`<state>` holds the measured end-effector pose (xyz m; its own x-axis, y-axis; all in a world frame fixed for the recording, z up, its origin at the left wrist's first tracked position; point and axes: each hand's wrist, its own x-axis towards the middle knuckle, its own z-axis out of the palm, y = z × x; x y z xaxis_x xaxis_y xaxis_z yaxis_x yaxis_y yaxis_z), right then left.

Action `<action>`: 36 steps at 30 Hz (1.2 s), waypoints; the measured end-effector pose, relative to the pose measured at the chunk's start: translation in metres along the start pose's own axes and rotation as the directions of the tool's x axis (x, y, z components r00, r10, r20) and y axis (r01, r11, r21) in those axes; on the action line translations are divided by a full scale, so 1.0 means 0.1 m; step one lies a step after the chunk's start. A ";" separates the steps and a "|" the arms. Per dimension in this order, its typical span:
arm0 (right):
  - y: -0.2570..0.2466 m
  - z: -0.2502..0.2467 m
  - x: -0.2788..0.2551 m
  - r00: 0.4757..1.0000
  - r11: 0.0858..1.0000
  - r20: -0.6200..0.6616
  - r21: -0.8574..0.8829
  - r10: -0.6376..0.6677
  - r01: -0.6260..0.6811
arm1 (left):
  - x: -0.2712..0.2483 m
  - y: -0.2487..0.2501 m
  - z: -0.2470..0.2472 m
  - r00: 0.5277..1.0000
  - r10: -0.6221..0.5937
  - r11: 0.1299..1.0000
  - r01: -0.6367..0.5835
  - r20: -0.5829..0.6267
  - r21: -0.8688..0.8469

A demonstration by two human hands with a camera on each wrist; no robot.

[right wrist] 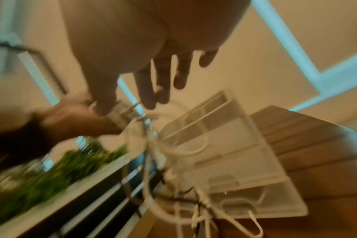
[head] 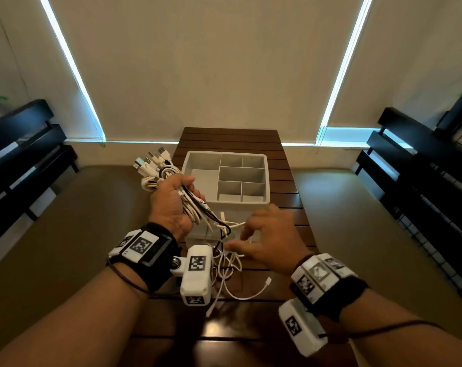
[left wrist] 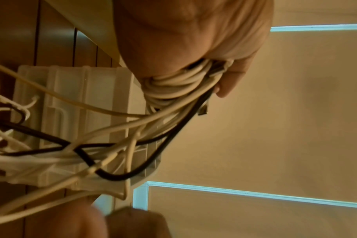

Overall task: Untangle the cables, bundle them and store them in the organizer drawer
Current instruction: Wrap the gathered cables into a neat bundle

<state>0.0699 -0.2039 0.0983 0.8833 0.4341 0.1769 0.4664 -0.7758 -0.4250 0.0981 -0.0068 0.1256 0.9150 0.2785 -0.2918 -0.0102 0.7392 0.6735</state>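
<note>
A slatted wooden table (head: 285,197) stands before drawn blinds (head: 203,62), black benches (head: 25,144) alongside.

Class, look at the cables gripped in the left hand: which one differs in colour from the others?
The black cable. Every other cable in the left hand is white.

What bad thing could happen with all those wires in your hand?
The left hand grips the cable bundle in the air, but loose ends dangle in a tangle on the table. Pulling up could tighten knots. The hanging cables might also snag the organizer just behind and drag it. The right hand holds nothing yet.
</note>
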 end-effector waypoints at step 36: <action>0.84 0.14 -0.24 0.358 0.077 0.565 0.459 0.744 -0.885 | -0.02 0.38 -0.04 0.995 0.062 0.995 -0.055 0.079 -0.087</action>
<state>0.0877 -0.2732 0.0463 0.6361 -0.1633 -0.7541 -0.7675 -0.2336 -0.5969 0.0945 0.0234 0.1488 0.9418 0.2743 -0.1945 -0.0958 0.7732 0.6268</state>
